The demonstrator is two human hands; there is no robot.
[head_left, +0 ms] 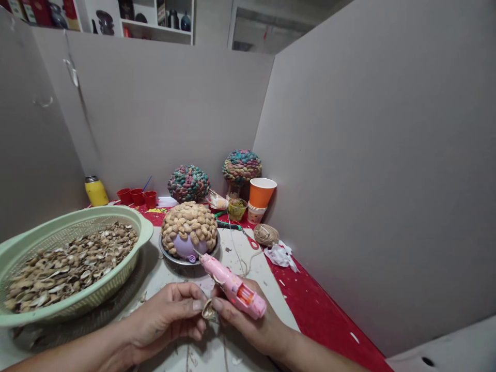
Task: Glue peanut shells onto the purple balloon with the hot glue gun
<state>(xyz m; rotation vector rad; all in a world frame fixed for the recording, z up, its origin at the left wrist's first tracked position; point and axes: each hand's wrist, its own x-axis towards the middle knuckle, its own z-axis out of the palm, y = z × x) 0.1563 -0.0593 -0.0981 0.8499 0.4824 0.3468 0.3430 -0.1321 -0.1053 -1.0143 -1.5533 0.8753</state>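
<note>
Fingertips of the left hand and right hand pinch a shell from opposite sides, steadying it; the right seemingly also cradles a pink glue gun, nozzle clear of the fingers, toward the shell-covered ball beyond.

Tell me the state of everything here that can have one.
Peanut shell: split open
Glue gun: held, power unclear
Left hand: pinching peanut shell
Right hand: holding glue gun, touching peanut shell
Purple balloon: inflated, partly covered
Green basket: part-filled
Yellow bottle: capped
Orange cup: upright, stacked
Scissors: open or shut unclear
Twine: wound
</note>
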